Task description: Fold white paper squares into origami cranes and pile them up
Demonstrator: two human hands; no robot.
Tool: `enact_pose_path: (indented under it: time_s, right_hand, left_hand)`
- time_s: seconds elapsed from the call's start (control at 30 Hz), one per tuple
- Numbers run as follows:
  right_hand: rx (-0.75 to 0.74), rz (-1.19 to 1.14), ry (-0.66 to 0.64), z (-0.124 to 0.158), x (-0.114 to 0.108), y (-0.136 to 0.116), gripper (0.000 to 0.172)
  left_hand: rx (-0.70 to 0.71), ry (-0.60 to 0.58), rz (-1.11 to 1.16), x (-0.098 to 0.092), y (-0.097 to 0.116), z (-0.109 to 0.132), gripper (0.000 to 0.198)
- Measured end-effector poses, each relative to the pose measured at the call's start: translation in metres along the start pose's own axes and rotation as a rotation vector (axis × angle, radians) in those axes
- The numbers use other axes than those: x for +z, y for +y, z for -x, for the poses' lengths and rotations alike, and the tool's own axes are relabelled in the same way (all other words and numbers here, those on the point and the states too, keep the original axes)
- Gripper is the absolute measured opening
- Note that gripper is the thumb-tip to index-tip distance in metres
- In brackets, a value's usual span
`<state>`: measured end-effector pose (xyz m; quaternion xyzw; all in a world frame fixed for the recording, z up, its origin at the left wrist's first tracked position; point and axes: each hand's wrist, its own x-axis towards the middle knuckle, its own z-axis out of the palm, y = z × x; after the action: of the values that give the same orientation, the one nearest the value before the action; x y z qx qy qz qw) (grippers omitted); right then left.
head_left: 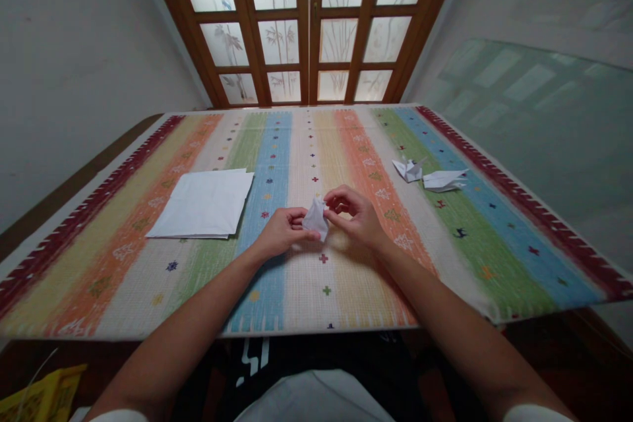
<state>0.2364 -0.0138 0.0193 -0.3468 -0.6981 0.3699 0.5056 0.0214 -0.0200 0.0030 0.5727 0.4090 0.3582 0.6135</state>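
Observation:
A small piece of folded white paper (315, 219) is held between both hands, just above the middle of the striped tablecloth. My left hand (284, 231) grips its left side and lower edge, thumb in front and fingers curled behind. At the upper right edge, my right hand (357, 214) pinches the paper between thumb and index finger, its other fingers curled. The exact folds are too small to make out.
White paper sheets (202, 204) lie stacked on the left of the tablecloth (316, 297). Two folded paper figures, one with raised points (408, 170) and one flatter (442, 180), rest on the right. Beyond the table stands a wooden glass-paned door (304, 33); a yellow crate (44, 395) is at lower left.

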Motion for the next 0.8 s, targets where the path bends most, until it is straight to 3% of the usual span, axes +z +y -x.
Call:
enact_pose_path:
  time_s: [0.33, 0.53, 0.8]
  right_hand:
    - [-0.132, 0.108, -0.079, -0.006, -0.013, -0.002, 0.012]
    - [-0.157, 0.15, -0.126, -0.009, -0.02, -0.002, 0.026]
    - [-0.179, 0.184, -0.112, -0.009, -0.026, -0.002, 0.031]
  left_hand:
    - [-0.039, -0.061, 0.002, -0.001, 0.001, 0.001, 0.038]
    - [-0.025, -0.064, -0.053, 0.0, 0.002, 0.001, 0.033]
    - [0.008, -0.009, -0.117, 0.002, -0.001, 0.001, 0.032]
